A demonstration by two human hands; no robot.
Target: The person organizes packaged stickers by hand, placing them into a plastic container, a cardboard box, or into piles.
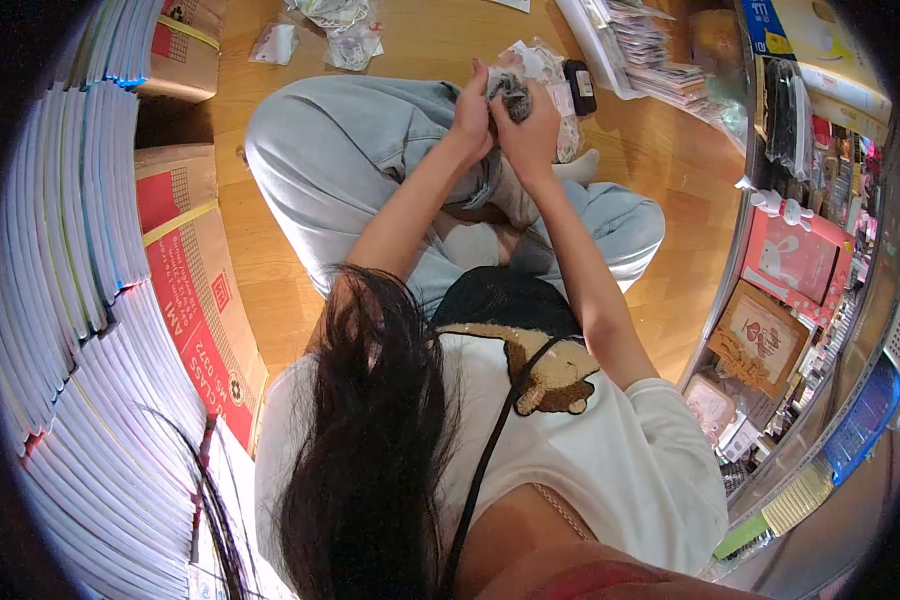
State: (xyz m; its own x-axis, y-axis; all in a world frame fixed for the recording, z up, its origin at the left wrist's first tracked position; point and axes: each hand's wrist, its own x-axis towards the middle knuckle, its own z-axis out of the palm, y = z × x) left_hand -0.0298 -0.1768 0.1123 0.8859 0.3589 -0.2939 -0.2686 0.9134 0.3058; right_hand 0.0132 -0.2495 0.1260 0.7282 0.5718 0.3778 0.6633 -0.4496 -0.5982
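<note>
Held up over the crossed legs is a small, crumpled grey-and-white bundle (511,97) that looks like soft cloth. My left hand (472,118) closes on its left side, thumb pointing up. From the other side my right hand (532,132) wraps round it, with the fingers curled in. Part of the bundle is hidden by the hands. Just beyond them on the floor lie clear plastic packets (536,62) with pale, patterned contents. Beside these is a small black object (579,88) with a white label.
Stacks of notebooks (90,200) and cardboard boxes (185,250) line the left. More plastic packets (342,30) lie on the wooden floor (420,50). A white tray (595,45) of packed cards is at the upper right. A shelf with picture frames (760,340) runs down the right.
</note>
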